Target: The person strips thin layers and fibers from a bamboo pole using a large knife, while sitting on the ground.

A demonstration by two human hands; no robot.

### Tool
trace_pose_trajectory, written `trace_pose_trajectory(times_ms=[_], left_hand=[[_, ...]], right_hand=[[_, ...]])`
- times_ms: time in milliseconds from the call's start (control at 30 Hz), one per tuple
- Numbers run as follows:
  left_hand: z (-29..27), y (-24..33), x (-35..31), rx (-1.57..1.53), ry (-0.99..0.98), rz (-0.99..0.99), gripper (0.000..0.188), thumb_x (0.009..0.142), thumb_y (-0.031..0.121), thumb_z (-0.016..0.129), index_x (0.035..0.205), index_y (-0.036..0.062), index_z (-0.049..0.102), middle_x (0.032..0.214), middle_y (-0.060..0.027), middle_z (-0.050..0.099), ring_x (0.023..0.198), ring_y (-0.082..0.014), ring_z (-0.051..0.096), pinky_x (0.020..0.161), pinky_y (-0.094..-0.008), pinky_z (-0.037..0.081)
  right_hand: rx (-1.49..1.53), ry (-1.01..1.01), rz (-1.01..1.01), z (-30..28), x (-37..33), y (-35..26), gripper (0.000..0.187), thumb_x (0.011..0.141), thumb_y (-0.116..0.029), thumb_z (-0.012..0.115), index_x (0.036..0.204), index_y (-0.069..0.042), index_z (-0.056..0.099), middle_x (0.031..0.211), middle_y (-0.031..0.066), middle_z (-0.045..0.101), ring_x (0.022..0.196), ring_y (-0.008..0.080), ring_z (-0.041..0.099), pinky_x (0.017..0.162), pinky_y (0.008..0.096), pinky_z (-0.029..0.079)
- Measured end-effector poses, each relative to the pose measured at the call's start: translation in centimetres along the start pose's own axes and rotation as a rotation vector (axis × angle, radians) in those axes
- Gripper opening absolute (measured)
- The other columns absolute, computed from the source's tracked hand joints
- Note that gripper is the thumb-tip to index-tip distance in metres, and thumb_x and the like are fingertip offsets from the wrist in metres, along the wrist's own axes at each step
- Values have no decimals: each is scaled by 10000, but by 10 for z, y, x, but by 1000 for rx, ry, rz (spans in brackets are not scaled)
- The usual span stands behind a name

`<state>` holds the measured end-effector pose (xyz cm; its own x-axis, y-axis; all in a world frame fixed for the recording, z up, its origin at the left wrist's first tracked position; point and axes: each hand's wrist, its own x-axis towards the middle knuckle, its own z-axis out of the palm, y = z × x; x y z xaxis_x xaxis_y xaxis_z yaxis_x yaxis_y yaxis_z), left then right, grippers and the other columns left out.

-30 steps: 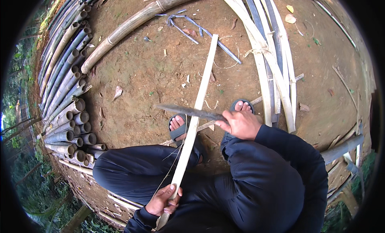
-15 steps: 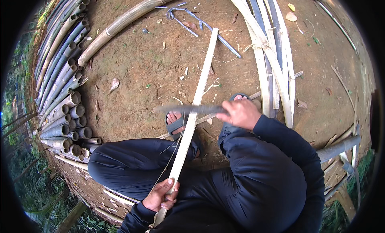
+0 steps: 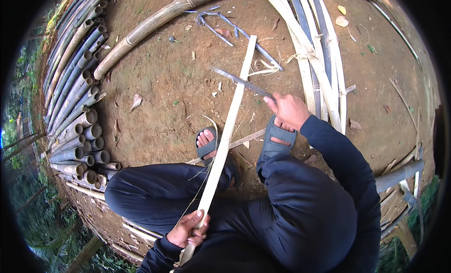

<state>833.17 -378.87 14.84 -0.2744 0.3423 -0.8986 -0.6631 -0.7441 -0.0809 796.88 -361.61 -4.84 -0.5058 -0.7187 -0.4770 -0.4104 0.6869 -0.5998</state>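
Observation:
My left hand [image 3: 190, 229] is closed round the near end of a long pale bamboo strip [image 3: 224, 140], which slants up and away from my lap. In my right hand [image 3: 290, 109] is a long dark-bladed knife [image 3: 256, 88], its handle hidden in my fist. The blade lies across the strip towards its far end, its tip pointing left. A thin curled shaving [image 3: 265, 67] hangs beside the strip just past the blade. Another loose fibre [image 3: 214, 127] curls near my left foot.
Cut bamboo poles [image 3: 70, 137] are stacked at the left, beside a long curved pole [image 3: 136, 35]. Split bamboo strips [image 3: 324, 61] lie tied together at the right. Blue twine [image 3: 225, 23] and dry leaves [image 3: 136, 101] lie on the dirt. My sandalled feet flank the strip.
My right hand has moved the knife away from me along the strip, towards its far end. A curled shaving now shows past the blade. My left hand has stayed in place.

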Motion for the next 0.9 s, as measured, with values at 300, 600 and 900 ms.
trace_pose_trajectory(times_ms=[300,600,900], left_hand=[[-2,0,4,-30,-6,8,336,1061,404,396,970,98,500,610,17,355,426,-58,227,387,-216,210],[-8,7,-17,-106,-55,-84,351,1049,429,411,936,101,468,600,19,325,442,-57,240,394,-232,198],[-19,-2,-9,-138,-77,-60,348,1058,406,399,978,78,483,599,27,309,430,-55,224,401,-231,203]], right_hand=[[-284,337,-62,15,54,42,580,1010,-567,374,907,-29,565,545,172,607,532,353,664,522,444,567],[-268,360,54,-11,87,67,643,1000,-566,398,972,19,662,639,244,638,617,421,673,631,497,579],[-238,363,104,-28,110,84,597,1039,-477,369,969,38,662,655,277,637,663,424,683,624,550,546]])
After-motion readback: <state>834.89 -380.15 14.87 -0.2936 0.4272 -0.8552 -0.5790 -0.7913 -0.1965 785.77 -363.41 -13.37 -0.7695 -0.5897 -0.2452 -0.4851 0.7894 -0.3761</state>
